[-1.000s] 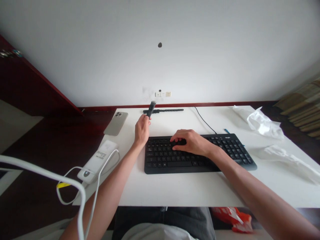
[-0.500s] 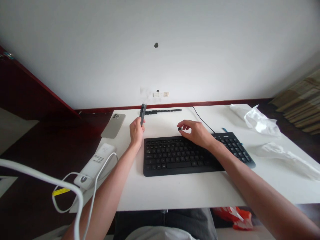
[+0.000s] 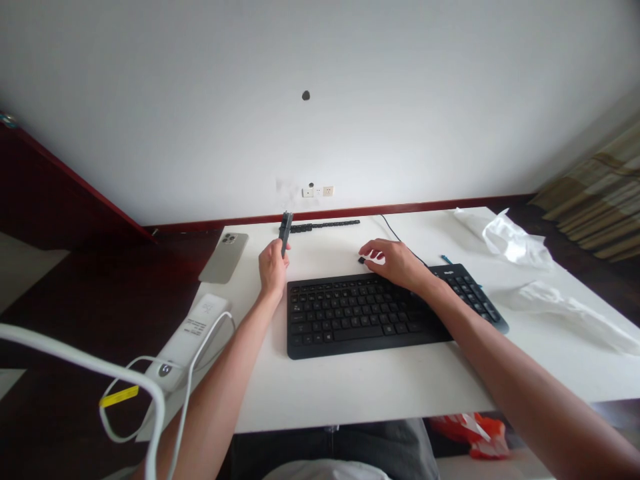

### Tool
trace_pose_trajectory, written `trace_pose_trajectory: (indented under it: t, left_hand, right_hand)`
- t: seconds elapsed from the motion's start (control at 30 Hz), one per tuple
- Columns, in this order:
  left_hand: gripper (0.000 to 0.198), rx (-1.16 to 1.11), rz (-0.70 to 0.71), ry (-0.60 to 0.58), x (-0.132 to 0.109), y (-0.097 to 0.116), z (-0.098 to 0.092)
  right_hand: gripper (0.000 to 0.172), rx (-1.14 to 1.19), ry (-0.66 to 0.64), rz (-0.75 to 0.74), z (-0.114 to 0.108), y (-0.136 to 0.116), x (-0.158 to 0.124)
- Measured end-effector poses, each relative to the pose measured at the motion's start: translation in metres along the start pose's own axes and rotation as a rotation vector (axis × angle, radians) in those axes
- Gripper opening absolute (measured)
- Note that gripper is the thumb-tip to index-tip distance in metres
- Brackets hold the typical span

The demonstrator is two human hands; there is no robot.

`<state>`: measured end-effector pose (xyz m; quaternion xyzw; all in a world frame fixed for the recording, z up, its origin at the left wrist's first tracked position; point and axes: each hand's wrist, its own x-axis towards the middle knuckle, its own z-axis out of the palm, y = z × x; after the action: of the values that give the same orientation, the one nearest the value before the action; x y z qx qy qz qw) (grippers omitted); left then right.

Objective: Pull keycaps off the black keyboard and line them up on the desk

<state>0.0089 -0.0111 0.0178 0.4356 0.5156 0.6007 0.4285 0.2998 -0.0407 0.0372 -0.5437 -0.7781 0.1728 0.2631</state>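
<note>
Head view: keycap (image 3: 361, 260) pinched at right hand (image 3: 395, 263) fingertips; left hand (image 3: 271, 270) gripping puller (image 3: 285, 230).

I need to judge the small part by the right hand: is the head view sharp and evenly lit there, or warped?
Head view: soft, even daylight, faint shadows, no glare on the table. The wide lens bends the edges. The keycap at the right hand is tiny and lacks detail. The tool in the left hand is reasonably sharp. The keyboard legends are too small to read.
</note>
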Motion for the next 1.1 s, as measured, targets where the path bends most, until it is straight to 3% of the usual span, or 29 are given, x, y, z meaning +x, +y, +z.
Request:
trace_pose_trajectory:
  t: [0.33,0.63,1.1]
  left_hand:
    - [0.028,0.027,0.013,-0.012,0.003,-0.008,-0.002]
    - [0.03,0.051,0.012,0.008,0.006,-0.012,-0.003]
    - [0.031,0.059,0.013,0.005,0.009,-0.016,-0.004]
  right_hand:
    - [0.01,0.021,-0.016,0.159,0.008,0.003,0.002]
    - [0.014,-0.028,0.037,0.084,0.025,0.001,0.01]
    - [0.007,-0.067,-0.05,0.038,0.065,-0.023,0.096]
